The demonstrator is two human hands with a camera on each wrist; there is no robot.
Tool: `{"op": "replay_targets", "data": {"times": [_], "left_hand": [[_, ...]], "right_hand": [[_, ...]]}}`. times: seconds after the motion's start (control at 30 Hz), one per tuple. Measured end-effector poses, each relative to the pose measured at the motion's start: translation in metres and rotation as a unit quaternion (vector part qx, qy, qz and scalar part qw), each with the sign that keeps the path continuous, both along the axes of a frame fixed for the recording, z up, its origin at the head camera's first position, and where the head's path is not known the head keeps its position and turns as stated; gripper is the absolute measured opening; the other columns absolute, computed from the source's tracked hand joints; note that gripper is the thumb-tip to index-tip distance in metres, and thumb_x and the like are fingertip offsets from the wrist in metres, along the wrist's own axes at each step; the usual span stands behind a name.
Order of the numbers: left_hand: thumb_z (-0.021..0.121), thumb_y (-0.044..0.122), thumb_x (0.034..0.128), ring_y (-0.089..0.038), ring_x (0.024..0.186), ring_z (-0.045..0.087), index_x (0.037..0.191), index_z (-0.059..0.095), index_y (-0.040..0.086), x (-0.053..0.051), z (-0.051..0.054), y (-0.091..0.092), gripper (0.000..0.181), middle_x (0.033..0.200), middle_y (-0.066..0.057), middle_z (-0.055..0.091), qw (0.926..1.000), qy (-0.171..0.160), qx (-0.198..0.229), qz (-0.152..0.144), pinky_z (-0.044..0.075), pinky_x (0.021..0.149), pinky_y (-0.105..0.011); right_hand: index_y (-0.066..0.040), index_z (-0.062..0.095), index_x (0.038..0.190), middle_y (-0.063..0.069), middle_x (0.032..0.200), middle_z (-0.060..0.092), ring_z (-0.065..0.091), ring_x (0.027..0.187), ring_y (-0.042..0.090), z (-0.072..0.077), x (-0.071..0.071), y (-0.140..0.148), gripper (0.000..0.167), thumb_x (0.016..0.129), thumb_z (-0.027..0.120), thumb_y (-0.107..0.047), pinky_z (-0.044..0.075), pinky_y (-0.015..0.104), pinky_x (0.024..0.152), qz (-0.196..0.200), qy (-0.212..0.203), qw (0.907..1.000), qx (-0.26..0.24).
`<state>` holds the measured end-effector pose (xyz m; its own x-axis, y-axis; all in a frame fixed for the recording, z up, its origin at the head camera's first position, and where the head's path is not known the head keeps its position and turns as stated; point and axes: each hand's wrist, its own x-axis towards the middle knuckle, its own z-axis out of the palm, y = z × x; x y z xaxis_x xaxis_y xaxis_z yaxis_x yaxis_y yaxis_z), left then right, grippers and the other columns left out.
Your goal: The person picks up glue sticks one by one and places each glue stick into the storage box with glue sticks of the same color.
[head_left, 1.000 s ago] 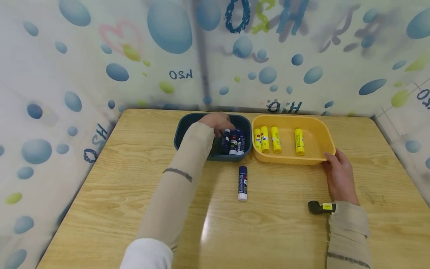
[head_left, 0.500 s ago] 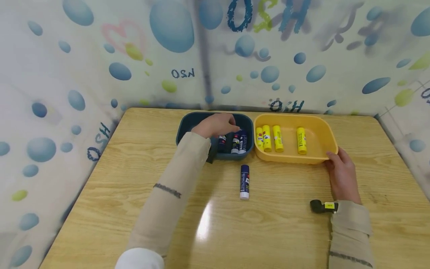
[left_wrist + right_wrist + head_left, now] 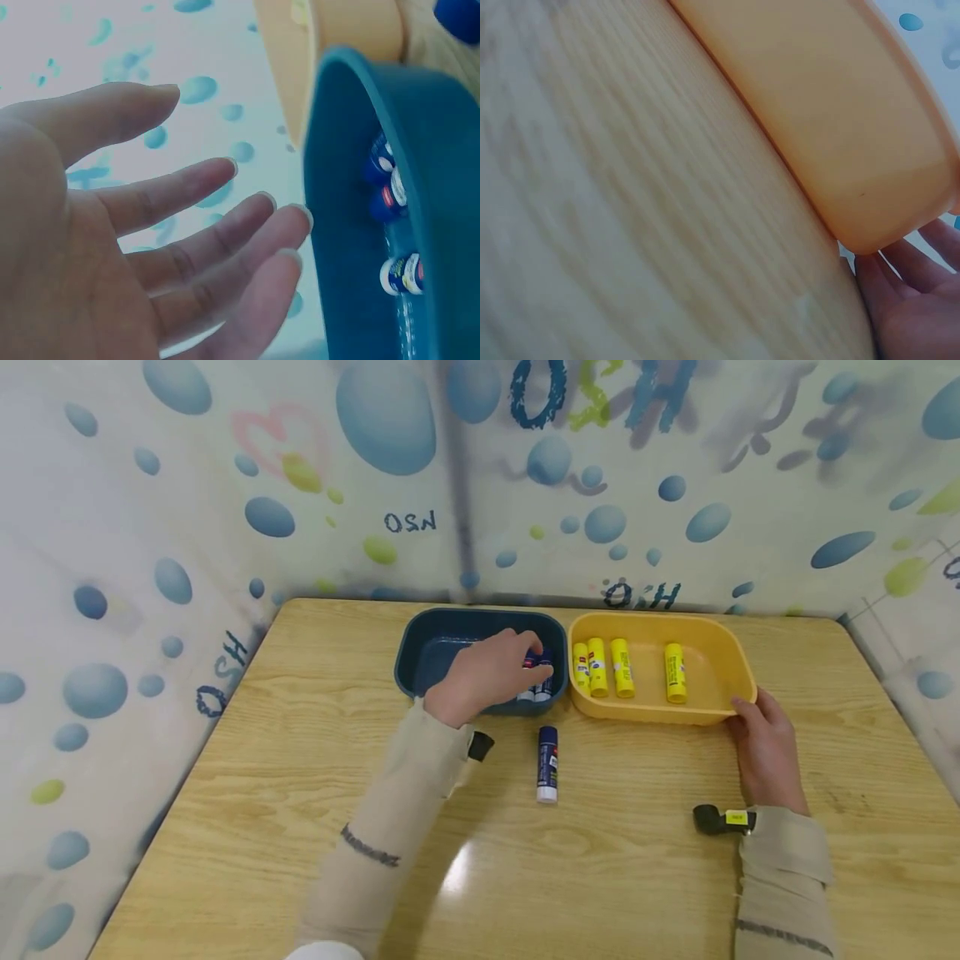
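My left hand [image 3: 491, 672] hovers over the dark blue bin [image 3: 431, 660], fingers spread and holding nothing. In the left wrist view that hand [image 3: 172, 247] stands beside the bin wall [image 3: 450, 187], palm and fingers bare. Blue glue sticks [image 3: 544, 685] lie inside the bin, partly hidden by the hand; a few [image 3: 403, 274] show past its rim. With its thumb on the rim, my right hand [image 3: 770, 756] grips the front right corner of the yellow bin [image 3: 652, 714]. Several yellow glue sticks [image 3: 597, 668] lie in that bin.
One blue glue stick [image 3: 548, 766] with a white end lies on the wooden table [image 3: 615, 860] in front of the bins. The two bins stand side by side near the patterned wall [image 3: 480, 543] at the back.
My left hand has come up from among the blue glue sticks and drawn back toward me, its fingers opening out. The right hand keeps its hold on the yellow bin.
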<state>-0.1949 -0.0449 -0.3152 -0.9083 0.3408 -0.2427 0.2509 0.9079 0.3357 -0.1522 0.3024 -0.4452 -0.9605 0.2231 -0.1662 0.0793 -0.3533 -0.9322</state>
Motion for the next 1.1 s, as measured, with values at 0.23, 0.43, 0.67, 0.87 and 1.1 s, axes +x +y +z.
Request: {"op": "replay_targets", "data": {"times": [0.23, 0.43, 0.67, 0.87, 1.1], "left_hand": [[0.049, 0.053, 0.0853, -0.013, 0.071, 0.049, 0.116, 0.052, 0.025, 0.033, 0.005, 0.000, 0.042, 0.093, 0.005, 0.049, 0.9977, 0.039, 0.056, -0.003, 0.042, 0.055, -0.029], [0.047, 0.054, 0.0856, -0.010, 0.072, 0.049, 0.117, 0.052, 0.026, 0.051, 0.009, -0.002, 0.042, 0.094, 0.007, 0.049, 0.9949, 0.057, 0.083, 0.003, 0.042, 0.055, -0.028], [0.049, 0.054, 0.0847, -0.015, 0.065, 0.051, 0.130, 0.043, 0.022, 0.063, 0.006, -0.004, 0.055, 0.116, 0.000, 0.049, 0.9941, 0.071, 0.076, 0.031, 0.044, 0.053, -0.028], [0.047, 0.055, 0.0843, -0.016, 0.074, 0.053, 0.132, 0.040, 0.023, 0.067, 0.001, 0.001, 0.058, 0.125, -0.002, 0.046, 0.9952, 0.069, 0.061, 0.033, 0.046, 0.057, -0.029], [0.048, 0.054, 0.0852, -0.016, 0.078, 0.052, 0.132, 0.041, 0.022, 0.069, -0.001, 0.005, 0.057, 0.124, -0.001, 0.047, 0.9960, 0.059, 0.062, 0.024, 0.046, 0.061, -0.031]], "right_hand": [[-0.012, 0.032, 0.139, 0.004, 0.141, 0.023, 0.027, 0.125, 0.018, 0.002, 0.000, -0.001, 0.053, 0.091, 0.053, -0.018, 0.032, 0.019, 0.095, 0.001, 0.004, 1.0000, -0.002], [-0.008, 0.033, 0.138, 0.007, 0.139, 0.027, 0.031, 0.122, 0.019, 0.000, 0.000, -0.001, 0.052, 0.090, 0.053, -0.013, 0.039, 0.015, 0.087, 0.004, 0.028, 0.9996, -0.009], [-0.009, 0.031, 0.139, 0.007, 0.140, 0.025, 0.028, 0.125, 0.019, -0.001, 0.001, -0.001, 0.053, 0.091, 0.052, -0.014, 0.035, 0.017, 0.092, 0.010, 0.027, 0.9995, -0.009], [-0.012, 0.030, 0.140, 0.005, 0.141, 0.023, 0.026, 0.126, 0.018, -0.001, 0.001, -0.001, 0.054, 0.091, 0.053, -0.017, 0.028, 0.021, 0.099, 0.008, 0.009, 0.9999, -0.002], [-0.018, 0.030, 0.140, 0.001, 0.144, 0.019, 0.022, 0.129, 0.016, 0.002, 0.001, 0.001, 0.055, 0.090, 0.053, -0.022, 0.023, 0.022, 0.101, 0.012, -0.016, 0.9998, 0.006]]}}
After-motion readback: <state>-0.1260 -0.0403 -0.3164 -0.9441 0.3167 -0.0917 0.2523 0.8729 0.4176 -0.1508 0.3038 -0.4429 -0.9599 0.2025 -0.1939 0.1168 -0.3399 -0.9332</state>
